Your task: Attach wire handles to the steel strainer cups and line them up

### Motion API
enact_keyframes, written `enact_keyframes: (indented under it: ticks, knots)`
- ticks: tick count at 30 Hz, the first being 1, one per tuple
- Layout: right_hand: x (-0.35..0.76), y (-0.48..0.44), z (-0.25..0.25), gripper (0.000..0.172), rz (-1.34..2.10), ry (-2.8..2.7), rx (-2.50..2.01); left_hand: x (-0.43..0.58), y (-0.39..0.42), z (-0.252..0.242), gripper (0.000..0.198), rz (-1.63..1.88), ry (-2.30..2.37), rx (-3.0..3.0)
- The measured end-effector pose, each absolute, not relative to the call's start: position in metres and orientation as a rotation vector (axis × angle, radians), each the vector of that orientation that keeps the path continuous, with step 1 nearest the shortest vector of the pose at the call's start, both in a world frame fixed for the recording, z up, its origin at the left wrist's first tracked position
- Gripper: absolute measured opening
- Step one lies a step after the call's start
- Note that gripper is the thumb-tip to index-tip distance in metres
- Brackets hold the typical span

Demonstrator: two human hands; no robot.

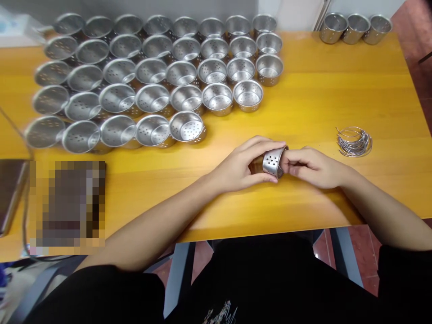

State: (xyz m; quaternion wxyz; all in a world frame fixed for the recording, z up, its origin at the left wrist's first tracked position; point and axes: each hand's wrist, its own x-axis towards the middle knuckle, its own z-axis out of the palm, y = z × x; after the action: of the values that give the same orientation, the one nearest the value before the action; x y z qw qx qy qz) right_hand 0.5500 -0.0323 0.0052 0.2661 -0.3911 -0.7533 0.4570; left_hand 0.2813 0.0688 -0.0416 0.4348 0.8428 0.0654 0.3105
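A small perforated steel cup (273, 161) lies on its side just above the yellow table (303, 202), near the front edge. My left hand (245, 164) wraps round it from the left, fingers curled over its top. From the right, my right hand (308, 166) pinches the cup's rim with closed fingers. A bundle of thin wire handles (354, 141) lies to the right of my hands.
Several rows of the same perforated steel cups (151, 76) stand upright across the table's back left. Three more steel cups (354, 28) sit at the back right corner. A pixelated dark patch (67, 202) covers the front left.
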Motion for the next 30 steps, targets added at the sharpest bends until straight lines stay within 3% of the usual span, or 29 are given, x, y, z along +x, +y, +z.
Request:
enact_keyframes:
  ticks: [2,4,11,19,26,30]
  knots:
    - [0.554,-0.034,0.005,0.007,1.301,-2.028,-1.036,0.282,0.070,-0.042,0.088,0.776,0.159,2.092]
    - [0.555,-0.035,0.004,0.014,1.278,-2.012,-1.072,0.282,0.072,-0.042,0.088,0.787,0.178,2.084]
    - [0.542,-0.041,-0.003,0.008,0.663,-1.936,-1.185,0.282,0.080,-0.049,0.091,0.829,0.285,1.937]
    - [0.535,-0.039,-0.014,0.009,0.345,-1.796,-1.393,0.283,0.075,-0.047,0.092,0.839,0.245,1.945]
    - [0.528,-0.037,-0.015,0.015,0.301,-1.858,-1.300,0.282,0.073,-0.043,0.090,0.816,0.234,2.040]
    - [0.524,-0.037,-0.013,0.020,0.516,-1.904,-1.301,0.282,0.074,-0.043,0.089,0.820,0.224,2.048]
